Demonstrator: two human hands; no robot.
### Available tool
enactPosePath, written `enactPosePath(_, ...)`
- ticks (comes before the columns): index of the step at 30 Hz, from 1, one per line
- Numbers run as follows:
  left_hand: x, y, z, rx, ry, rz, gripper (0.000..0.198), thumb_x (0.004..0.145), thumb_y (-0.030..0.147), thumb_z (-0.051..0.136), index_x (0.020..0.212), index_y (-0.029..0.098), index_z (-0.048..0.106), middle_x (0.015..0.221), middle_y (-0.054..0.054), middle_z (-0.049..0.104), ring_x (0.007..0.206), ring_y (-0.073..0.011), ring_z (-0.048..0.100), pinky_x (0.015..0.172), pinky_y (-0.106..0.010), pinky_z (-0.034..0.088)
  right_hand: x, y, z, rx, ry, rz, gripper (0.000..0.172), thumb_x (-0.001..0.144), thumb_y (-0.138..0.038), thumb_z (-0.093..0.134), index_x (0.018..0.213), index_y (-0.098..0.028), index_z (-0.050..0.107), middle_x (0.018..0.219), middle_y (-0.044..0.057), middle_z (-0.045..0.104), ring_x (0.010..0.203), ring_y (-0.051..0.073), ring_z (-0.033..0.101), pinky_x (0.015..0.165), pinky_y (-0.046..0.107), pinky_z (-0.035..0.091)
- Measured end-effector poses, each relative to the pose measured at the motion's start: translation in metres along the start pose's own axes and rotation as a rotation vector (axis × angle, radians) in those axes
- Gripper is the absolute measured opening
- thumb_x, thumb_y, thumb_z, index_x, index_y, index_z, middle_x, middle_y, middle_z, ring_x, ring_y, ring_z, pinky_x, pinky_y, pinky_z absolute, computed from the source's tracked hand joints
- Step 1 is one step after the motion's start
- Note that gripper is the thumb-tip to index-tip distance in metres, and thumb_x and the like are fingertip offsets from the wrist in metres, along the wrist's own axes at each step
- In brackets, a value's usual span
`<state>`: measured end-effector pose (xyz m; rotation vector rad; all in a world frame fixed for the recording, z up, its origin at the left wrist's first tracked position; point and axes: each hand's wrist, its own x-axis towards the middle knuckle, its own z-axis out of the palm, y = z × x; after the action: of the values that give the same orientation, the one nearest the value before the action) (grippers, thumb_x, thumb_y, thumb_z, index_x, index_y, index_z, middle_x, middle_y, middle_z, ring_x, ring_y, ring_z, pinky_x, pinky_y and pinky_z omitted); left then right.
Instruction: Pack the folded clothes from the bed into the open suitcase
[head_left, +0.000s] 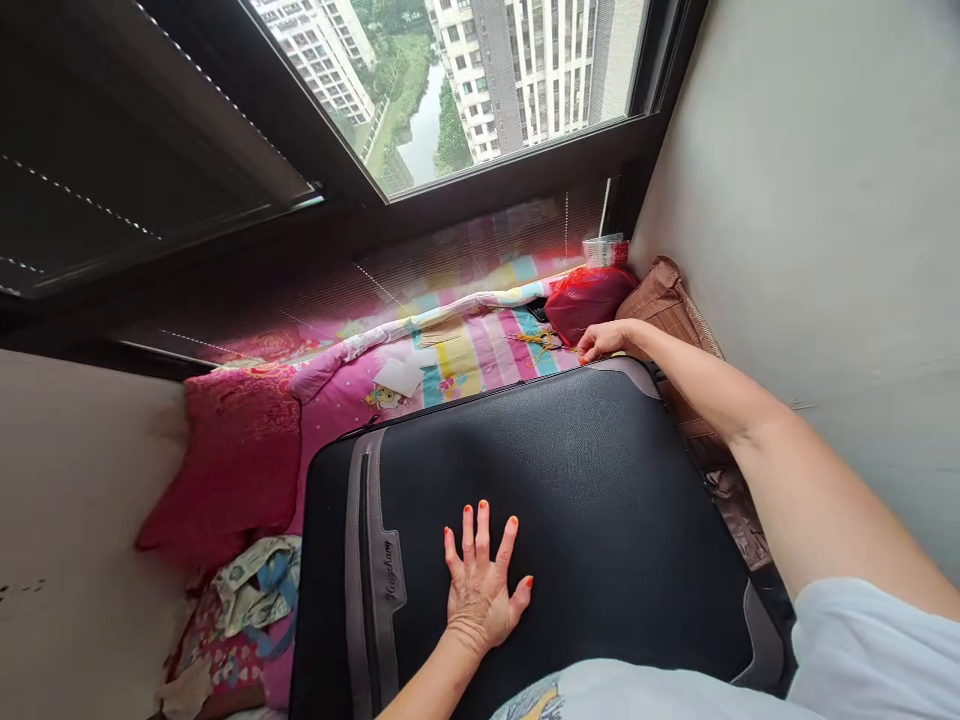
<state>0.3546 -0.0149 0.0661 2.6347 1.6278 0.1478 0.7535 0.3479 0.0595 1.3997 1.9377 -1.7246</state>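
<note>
The suitcase point(585, 500) lies flat in the middle of the view, black front up, below the window. Its near edge is hidden by the wearer's white shirt point(630, 690) and the bottom of the frame, and what bears its weight is out of sight beneath it. A grey strip point(367, 560) with a zip runs down its left part; the lettering on the strip's patch point(394, 568) is sideways and hard to read.

The left hand point(478, 595) rests palm down on the front, fingers spread wide. The right hand point(602, 341) is at the far right corner, fingers curled in at the rim; whether they pinch a zip pull cannot be told, since the hand covers the spot.

Beyond the far edge lies a striped quilt point(487, 350), partly covered by the suitcase, with a white paper point(400, 375) on it. A red bag point(589, 300) sits just past the right hand, its contents unseen. Beside it stands a brown bag point(664, 305), its lower part partly behind the right arm. To the left is a red pillow point(240, 460); nearer, a crumpled cloth point(255, 590) lies among things too jumbled to name. Buildings show through the window point(517, 160), cut off by its frame.
</note>
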Motion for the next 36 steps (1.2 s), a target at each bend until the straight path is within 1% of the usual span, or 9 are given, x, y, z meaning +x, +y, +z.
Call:
enactPosePath(7, 0.000, -0.001, -0.002, 0.025, -0.017, 0.002, 0.080, 0.084, 0.047, 0.069, 0.158, 0.025, 0.045, 0.174, -0.016, 0.013, 0.159, -0.0445, 0.008, 0.123, -0.070, 0.012, 0.001, -0.023, 0.004, -0.189, 0.087, -0.108, 0.039, 0.073, -0.034, 0.071, 0.105, -0.011, 0.079, 0.074, 0.001, 0.067, 0.066, 0.011, 0.049, 0.063, 0.024, 0.036)
enactPosePath(10, 0.001, -0.001, -0.004, 0.034, -0.020, 0.006, 0.081, 0.085, 0.042, 0.067, 0.160, 0.025, 0.042, 0.174, -0.015, 0.012, 0.160, -0.0445, 0.006, 0.123, -0.070, 0.012, -0.004, -0.030, 0.008, -0.194, 0.089, -0.084, 0.037, 0.073, -0.033, 0.069, 0.101, -0.011, 0.080, 0.073, 0.001, 0.067, 0.065, 0.012, 0.050, 0.062, 0.024, 0.036)
enactPosePath(15, 0.002, -0.001, -0.006, 0.042, -0.006, 0.027, 0.081, 0.086, 0.035, 0.065, 0.161, 0.023, 0.039, 0.174, -0.018, 0.009, 0.159, -0.0451, 0.006, 0.122, -0.071, 0.015, -0.009, -0.032, 0.016, -0.105, 0.139, -0.064, 0.039, 0.078, -0.046, 0.069, 0.096, -0.012, 0.078, 0.074, 0.001, 0.066, 0.065, 0.011, 0.051, 0.062, 0.023, 0.037)
enactPosePath(18, 0.003, -0.001, -0.006, 0.031, 0.009, 0.028, 0.077, 0.087, 0.035, 0.064, 0.159, 0.020, 0.043, 0.174, -0.019, 0.004, 0.159, -0.0464, 0.007, 0.121, -0.072, 0.015, -0.003, -0.036, 0.022, -0.151, 0.204, -0.064, 0.032, 0.079, -0.041, 0.070, 0.091, -0.012, 0.076, 0.079, 0.002, 0.069, 0.073, 0.013, 0.058, 0.066, 0.022, 0.041)
enactPosePath(21, 0.003, -0.001, -0.006, 0.035, 0.007, 0.026, 0.074, 0.086, 0.037, 0.065, 0.156, 0.020, 0.047, 0.175, -0.018, 0.005, 0.159, -0.0461, 0.007, 0.121, -0.071, 0.015, 0.005, -0.047, 0.030, -0.226, 0.296, 0.040, 0.023, 0.076, -0.024, 0.071, 0.096, -0.013, 0.077, 0.091, 0.005, 0.074, 0.083, 0.017, 0.065, 0.068, 0.021, 0.044)
enactPosePath(26, 0.002, -0.001, -0.004, 0.033, -0.007, 0.008, 0.079, 0.084, 0.047, 0.070, 0.155, 0.021, 0.049, 0.174, -0.018, 0.009, 0.159, -0.0457, 0.009, 0.122, -0.071, 0.015, 0.006, -0.059, 0.033, -0.265, 0.435, 0.265, 0.039, 0.072, -0.013, 0.071, 0.110, -0.011, 0.076, 0.108, 0.015, 0.075, 0.100, 0.025, 0.070, 0.076, 0.024, 0.050)
enactPosePath(30, 0.003, -0.001, -0.002, 0.025, 0.013, 0.009, 0.077, 0.084, 0.046, 0.071, 0.153, 0.020, 0.051, 0.174, -0.020, 0.003, 0.159, -0.0463, 0.010, 0.121, -0.072, 0.014, -0.016, -0.039, 0.024, -0.209, 0.550, 0.384, 0.040, 0.070, -0.011, 0.074, 0.109, -0.009, 0.076, 0.109, 0.019, 0.074, 0.105, 0.029, 0.071, 0.084, 0.030, 0.053)
enactPosePath(34, 0.005, 0.001, -0.004, 0.018, 0.036, 0.018, 0.070, 0.086, 0.036, 0.066, 0.152, 0.019, 0.052, 0.175, -0.019, 0.000, 0.159, -0.0457, 0.010, 0.121, -0.072, 0.014, -0.046, -0.002, 0.030, -0.120, 0.647, 0.462, 0.025, 0.074, -0.013, 0.073, 0.099, -0.010, 0.077, 0.095, 0.013, 0.075, 0.091, 0.024, 0.071, 0.079, 0.027, 0.053)
enactPosePath(36, 0.006, 0.002, -0.005, 0.021, 0.049, 0.015, 0.068, 0.087, 0.031, 0.063, 0.153, 0.018, 0.052, 0.175, -0.019, 0.001, 0.159, -0.0452, 0.011, 0.121, -0.072, 0.015, -0.055, 0.014, 0.039, 0.018, 0.754, 0.454, 0.022, 0.074, -0.016, 0.074, 0.095, -0.009, 0.077, 0.087, 0.009, 0.073, 0.084, 0.021, 0.070, 0.074, 0.025, 0.053)
